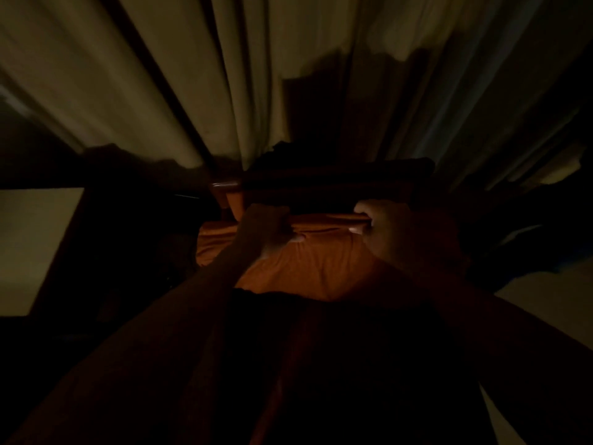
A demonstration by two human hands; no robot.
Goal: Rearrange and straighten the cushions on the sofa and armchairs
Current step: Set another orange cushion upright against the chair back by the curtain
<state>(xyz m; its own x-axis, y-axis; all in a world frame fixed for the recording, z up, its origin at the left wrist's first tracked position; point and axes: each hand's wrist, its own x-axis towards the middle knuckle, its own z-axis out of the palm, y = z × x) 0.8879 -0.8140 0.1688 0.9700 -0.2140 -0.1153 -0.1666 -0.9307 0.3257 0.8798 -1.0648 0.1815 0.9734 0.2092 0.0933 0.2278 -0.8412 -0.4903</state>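
The room is very dim. An orange cushion [321,268] lies in the middle of the view, its top edge bunched into a fold. My left hand [268,228] grips that fold at its left end, fingers curled over the fabric. At the right end of the same fold, my right hand [385,223] clamps the fabric as well. A dark chair back [337,181] rises just behind the cushion, with a wooden armrest [224,187] to its left. The cushion's near part is hidden by dark fabric in front of me.
Pale pleated curtains [192,75] hang close behind the chair and fill the upper view. A light floor patch [35,245] shows at the left, another [545,290] at the right. Dark shapes at both sides are too dim to identify.
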